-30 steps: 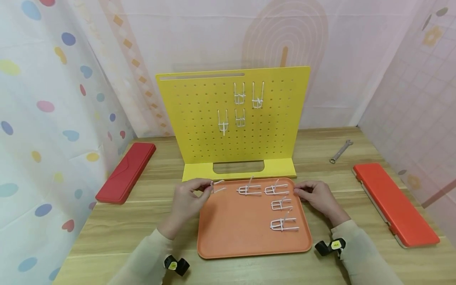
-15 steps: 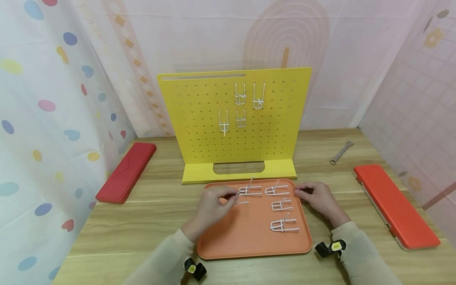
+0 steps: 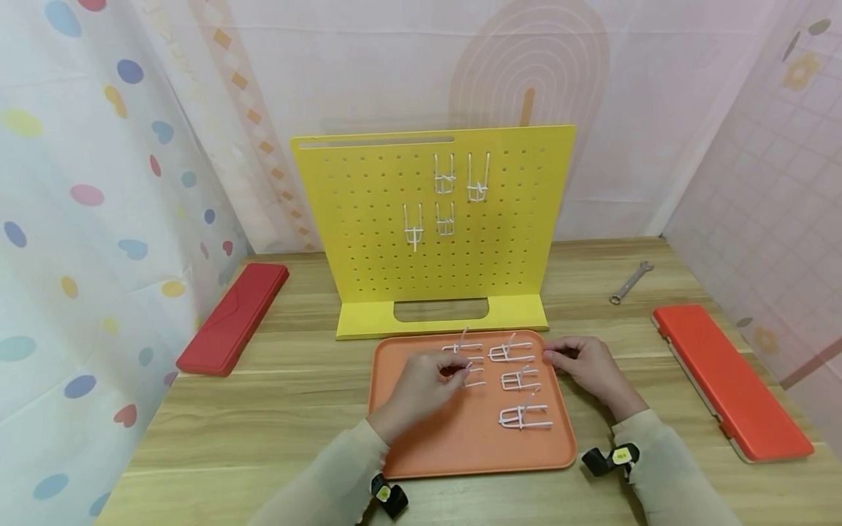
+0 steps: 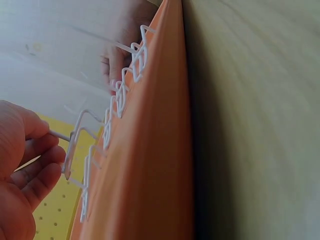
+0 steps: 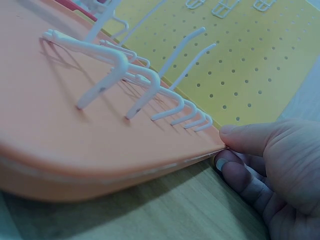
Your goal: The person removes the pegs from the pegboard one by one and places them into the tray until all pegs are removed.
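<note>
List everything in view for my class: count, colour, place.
Table: 1, light brown, foreground
Tray: 1, orange, on table
Board: 1, yellow, behind tray
Board hooks: 4, white, on board
Tray hooks: 4, white, on tray
Held hook: 1, white, above tray
Left case: 1, red, left of board
Right case: 1, orange-red, right of tray
Wrench: 1, grey, beyond right case
Cloth: number unclear, pale, left, back and right
Sleeves: 2, cream, bottom of head view
Cameras: 2, black, at sleeves
Left hand: 1, pinching held hook
Right hand: 1, pinching tray's far right corner
</note>
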`<state>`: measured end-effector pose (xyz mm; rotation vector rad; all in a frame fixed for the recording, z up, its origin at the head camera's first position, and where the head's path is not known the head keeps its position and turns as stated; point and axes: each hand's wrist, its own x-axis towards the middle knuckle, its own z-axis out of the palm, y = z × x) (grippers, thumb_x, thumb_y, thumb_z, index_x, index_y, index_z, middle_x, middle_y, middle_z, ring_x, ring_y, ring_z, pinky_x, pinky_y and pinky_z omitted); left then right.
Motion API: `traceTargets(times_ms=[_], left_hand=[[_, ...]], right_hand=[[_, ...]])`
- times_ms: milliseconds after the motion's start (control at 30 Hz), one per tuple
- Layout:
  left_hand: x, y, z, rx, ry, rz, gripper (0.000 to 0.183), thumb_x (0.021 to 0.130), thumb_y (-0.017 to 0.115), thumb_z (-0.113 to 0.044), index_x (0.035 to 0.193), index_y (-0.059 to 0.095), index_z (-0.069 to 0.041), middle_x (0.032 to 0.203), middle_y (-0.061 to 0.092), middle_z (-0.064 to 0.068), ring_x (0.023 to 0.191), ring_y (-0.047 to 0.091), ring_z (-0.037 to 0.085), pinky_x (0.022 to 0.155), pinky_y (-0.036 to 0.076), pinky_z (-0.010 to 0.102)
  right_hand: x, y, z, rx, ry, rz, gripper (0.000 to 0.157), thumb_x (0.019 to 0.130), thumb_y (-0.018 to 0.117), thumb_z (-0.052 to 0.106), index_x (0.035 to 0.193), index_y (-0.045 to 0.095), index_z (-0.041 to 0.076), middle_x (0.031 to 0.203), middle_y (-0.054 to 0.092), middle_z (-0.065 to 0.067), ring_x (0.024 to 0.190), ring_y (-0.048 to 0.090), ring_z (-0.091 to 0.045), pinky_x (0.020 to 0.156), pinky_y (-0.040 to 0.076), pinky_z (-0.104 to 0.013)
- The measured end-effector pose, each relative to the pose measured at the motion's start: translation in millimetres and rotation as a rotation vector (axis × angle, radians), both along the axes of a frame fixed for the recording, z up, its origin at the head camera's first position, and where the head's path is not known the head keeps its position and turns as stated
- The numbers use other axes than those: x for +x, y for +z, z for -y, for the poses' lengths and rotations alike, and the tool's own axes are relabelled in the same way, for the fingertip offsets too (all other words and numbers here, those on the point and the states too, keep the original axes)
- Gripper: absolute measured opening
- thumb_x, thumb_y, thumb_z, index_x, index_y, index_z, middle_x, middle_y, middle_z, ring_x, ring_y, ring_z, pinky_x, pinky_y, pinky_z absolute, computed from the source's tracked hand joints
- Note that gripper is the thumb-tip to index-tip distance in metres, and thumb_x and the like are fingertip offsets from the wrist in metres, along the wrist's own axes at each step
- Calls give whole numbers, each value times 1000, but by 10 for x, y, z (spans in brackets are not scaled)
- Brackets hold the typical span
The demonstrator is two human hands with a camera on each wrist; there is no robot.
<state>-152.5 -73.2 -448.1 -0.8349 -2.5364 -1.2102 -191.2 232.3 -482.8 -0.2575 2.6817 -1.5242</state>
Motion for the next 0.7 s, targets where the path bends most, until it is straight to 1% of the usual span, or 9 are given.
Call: traceTargets(times_ms=[67,300,467,700], left_hand=[[-8,-3,-26,-8,8,14,9,89,69,-10,94,76,-9,88,72,-3,69,60,1,61,51,17],[-28,-5,-70,-22,10,23,9,88,69,-9,94,76,-9,87,72,-3,67,59,2,59,50,18],[-48,-44,-78,-50,16,49,10,87,69,-8,94,76,-8,84,71,-3,65,55,3,58,48,18],[-50,-89,-77,-68,25,73,10,87,69,-6,94,76,-8,85,71,-1,69,58,3,62,50,19]], right_hand=[[-2,-9,-3,-1,-1,2,22,88,71,21,99,74,2,91,71,-9,77,63,-12,64,53,-24],[-10,-9,-3,5,-1,-14,21,88,72,22,98,75,4,92,72,-8,79,63,-13,65,53,-24],[-9,-2,-8,19,-3,-19,22,88,72,24,98,75,5,93,72,-7,81,62,-12,67,52,-23],[-7,-13,-7,-20,3,5,23,88,71,22,99,74,2,91,71,-9,76,63,-11,64,54,-25]])
